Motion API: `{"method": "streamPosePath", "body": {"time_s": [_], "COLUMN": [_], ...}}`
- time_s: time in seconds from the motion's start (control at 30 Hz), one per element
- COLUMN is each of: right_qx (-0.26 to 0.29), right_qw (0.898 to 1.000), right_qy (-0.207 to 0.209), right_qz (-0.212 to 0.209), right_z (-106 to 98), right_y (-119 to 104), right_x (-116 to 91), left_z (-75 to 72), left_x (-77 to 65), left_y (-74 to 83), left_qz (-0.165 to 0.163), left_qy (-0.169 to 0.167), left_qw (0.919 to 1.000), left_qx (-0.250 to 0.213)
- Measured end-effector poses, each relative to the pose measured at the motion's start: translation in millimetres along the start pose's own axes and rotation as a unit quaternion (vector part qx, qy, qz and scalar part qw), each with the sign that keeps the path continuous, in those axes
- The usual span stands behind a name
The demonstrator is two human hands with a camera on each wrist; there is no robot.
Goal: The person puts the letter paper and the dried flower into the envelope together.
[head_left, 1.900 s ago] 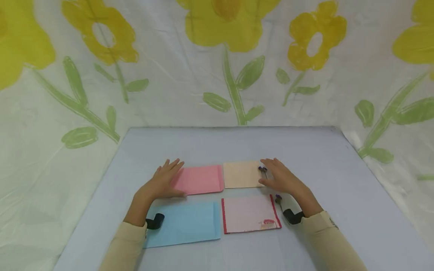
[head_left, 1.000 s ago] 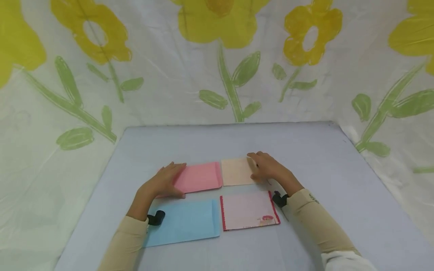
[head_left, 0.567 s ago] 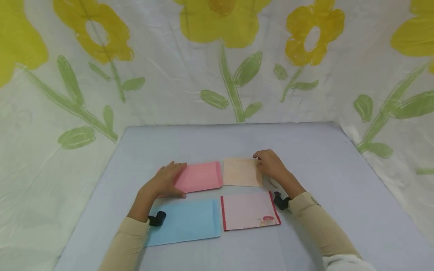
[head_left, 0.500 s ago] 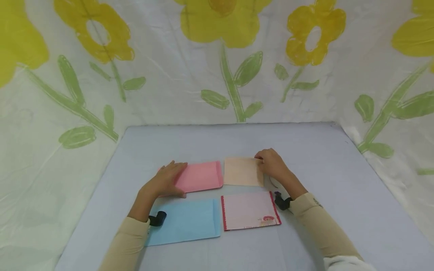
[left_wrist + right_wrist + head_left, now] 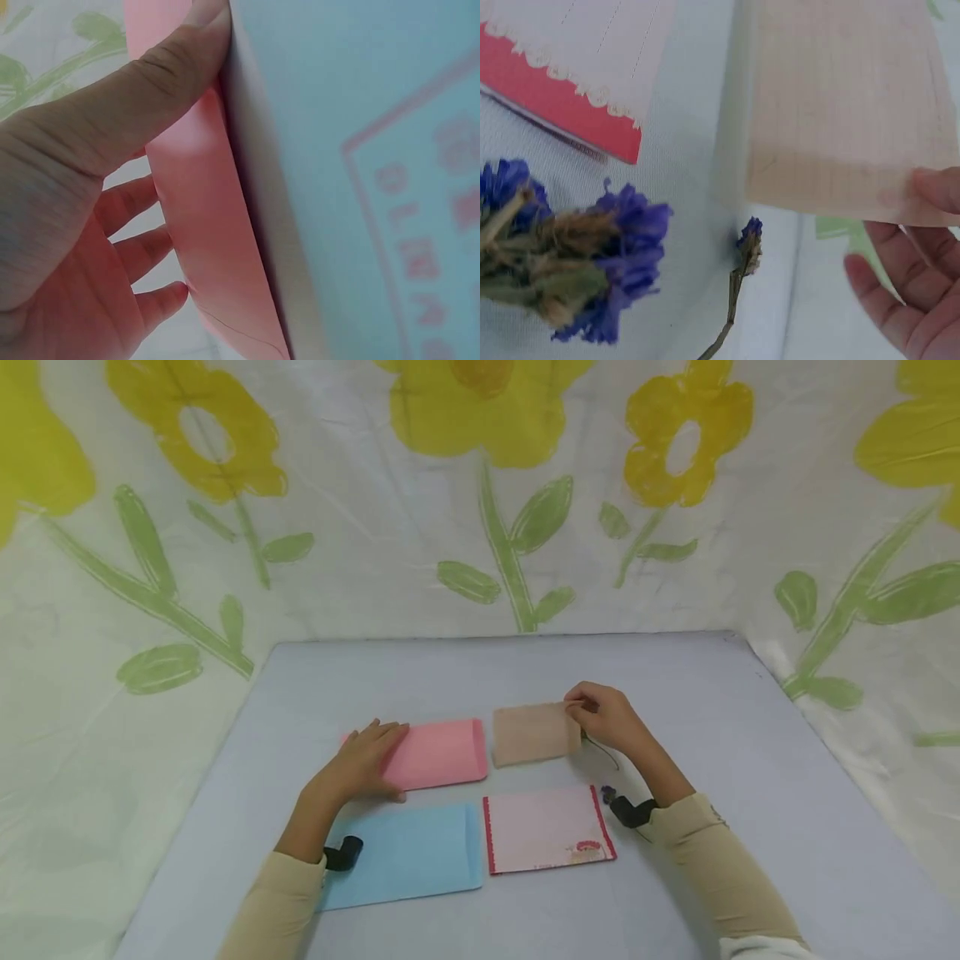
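Operator: Where's the beige envelope?

Observer: You have the beige envelope (image 5: pixel 531 733) by its far right corner. It sits just right of the pink envelope (image 5: pixel 438 753) and beyond the red-edged envelope (image 5: pixel 546 833), its gripped end apparently lifted off the table (image 5: pixel 495 672).

Operator: And the fingers?

Observer: Your right hand (image 5: pixel 606 717) pinches that corner, thumb on the near face, fingers behind. Your left hand (image 5: pixel 362 766) lies spread at the left end of the pink envelope, fingers fairly straight, touching rather than gripping.

Operator: How far along is it?

Observer: Early, I'd judge. You've secured a hold on the beige one and partly raised it; it isn't set down. The pink and red-edged envelopes and the blue envelope (image 5: pixel 408 853) lie flat, so any handling of those seems left to do.

Operator: What about the flowers?

Observer: A small dried sprig (image 5: pixel 751 244) lies just beside your raised envelope. The larger purple bunch (image 5: pixel 619 259) is nearer your wrist. Both lie outside the envelopes; whether anything is inside the beige one, you can't tell from here.
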State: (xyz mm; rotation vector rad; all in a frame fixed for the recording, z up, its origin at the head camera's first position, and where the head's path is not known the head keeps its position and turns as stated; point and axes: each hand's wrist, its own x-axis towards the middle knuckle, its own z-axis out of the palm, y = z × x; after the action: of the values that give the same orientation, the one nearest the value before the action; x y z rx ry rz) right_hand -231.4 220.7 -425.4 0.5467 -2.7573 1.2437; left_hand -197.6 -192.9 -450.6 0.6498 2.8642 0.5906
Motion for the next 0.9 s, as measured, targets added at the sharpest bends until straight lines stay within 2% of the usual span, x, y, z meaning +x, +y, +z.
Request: {"method": "streamPosePath", "body": {"time_s": [0.2, 0.43, 0.67, 0.9], "right_qx": [0.029, 0.036, 0.089, 0.086], "right_qw": [0.999, 0.998, 0.991, 0.988], "right_qy": [0.019, -0.032, -0.089, -0.105], "right_qz": [0.014, 0.032, 0.048, 0.069], "right_z": [5, 18, 27, 34], "right_y": [-2, 2, 2, 1], "right_x": [2, 10, 12, 15], "left_z": [1.9, 2.0, 3.2, 2.0], "left_x": [-2.2, -4.2, -4.5, -4.7], "left_y": [0.3, -0.6, -1.7, -1.9], "left_qz": [0.008, 0.012, 0.011, 0.008], "left_qy": [0.009, 0.021, 0.020, 0.021], "left_qw": [0.9999, 0.9996, 0.9996, 0.9994], "left_qx": [0.007, 0.014, 0.018, 0.028]}}
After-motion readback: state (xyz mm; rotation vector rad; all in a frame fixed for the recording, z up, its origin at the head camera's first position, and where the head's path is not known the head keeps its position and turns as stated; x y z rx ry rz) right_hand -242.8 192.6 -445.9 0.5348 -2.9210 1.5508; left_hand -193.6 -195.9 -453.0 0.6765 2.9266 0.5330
